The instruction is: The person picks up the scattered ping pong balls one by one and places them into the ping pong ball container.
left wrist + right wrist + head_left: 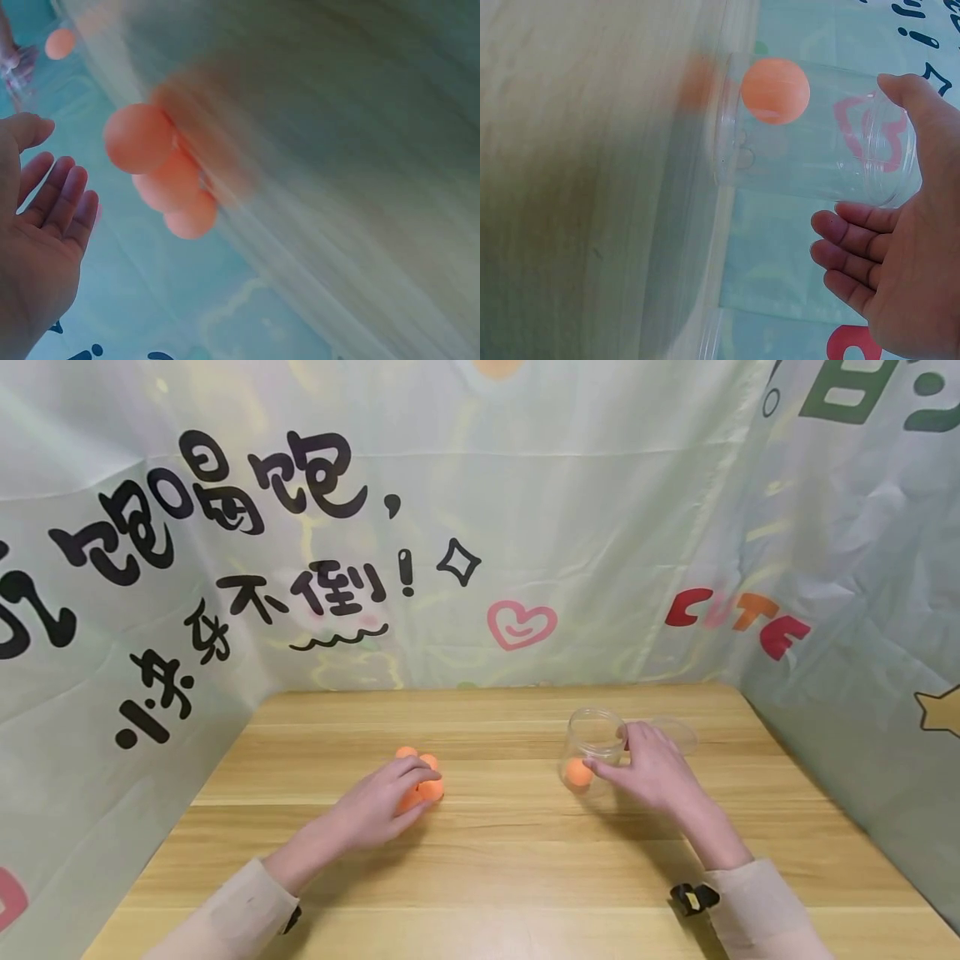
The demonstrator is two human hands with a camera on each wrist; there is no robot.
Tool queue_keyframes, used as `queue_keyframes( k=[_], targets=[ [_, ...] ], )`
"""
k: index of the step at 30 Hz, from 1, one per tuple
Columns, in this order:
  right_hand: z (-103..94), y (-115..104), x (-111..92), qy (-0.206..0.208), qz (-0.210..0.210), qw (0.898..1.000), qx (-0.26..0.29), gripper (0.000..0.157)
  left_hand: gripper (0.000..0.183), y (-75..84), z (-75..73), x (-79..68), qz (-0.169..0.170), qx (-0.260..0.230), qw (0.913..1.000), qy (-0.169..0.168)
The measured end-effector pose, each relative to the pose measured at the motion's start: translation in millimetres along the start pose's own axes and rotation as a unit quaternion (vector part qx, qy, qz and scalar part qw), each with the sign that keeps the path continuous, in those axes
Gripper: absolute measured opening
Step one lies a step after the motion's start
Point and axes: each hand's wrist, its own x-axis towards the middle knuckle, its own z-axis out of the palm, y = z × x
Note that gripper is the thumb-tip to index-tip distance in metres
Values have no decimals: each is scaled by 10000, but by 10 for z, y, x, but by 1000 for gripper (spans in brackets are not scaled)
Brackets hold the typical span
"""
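Note:
On the left of the table, several orange table tennis balls lie clustered together, partly hidden by my left hand. That hand hovers over them with loosely bent fingers, and in the left wrist view a gap separates its palm from the balls. To the right stands an upright clear jar without its lid, holding one orange ball at the bottom. My right hand grips the jar near its rim. The right wrist view shows the thumb on one side and the index finger on the other.
A clear round lid lies on the wooden table behind my right hand. Printed cloth hangs along the table's back and sides.

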Motion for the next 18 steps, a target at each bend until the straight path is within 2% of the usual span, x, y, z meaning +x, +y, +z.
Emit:
queue_keyframes(
  k=[4,10,18],
  targets=[
    [-5,-3,-2,-13,7,10000,10,83,31,-45,13,-59,17,-11,9999,-139],
    [-14,-11,-14,-17,48,10000,50,81,30,-98,32,-122,193,21,9998,-31],
    [-14,-15,-16,-36,40,10000,67,85,28,-127,53,-179,196,61,9998,-29]
  ],
)
